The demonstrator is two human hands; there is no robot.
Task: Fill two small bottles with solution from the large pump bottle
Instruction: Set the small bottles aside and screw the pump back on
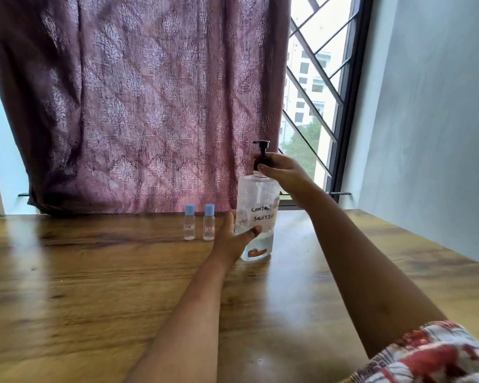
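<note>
A large clear pump bottle (257,205) with a black pump head and a handwritten label stands upright on the wooden table (94,286). My left hand (233,239) wraps around its lower body. My right hand (281,170) grips the black collar at the bottle's neck, just under the pump head (261,146). Two small clear bottles with blue caps stand side by side to the left of it, the left small bottle (189,223) and the right small bottle (208,223), both capped and untouched.
A mauve patterned curtain (138,100) hangs just behind the bottles at the table's far edge. A barred window (315,92) and a pale wall (426,120) lie to the right. My patterned sleeve (432,355) shows at bottom right.
</note>
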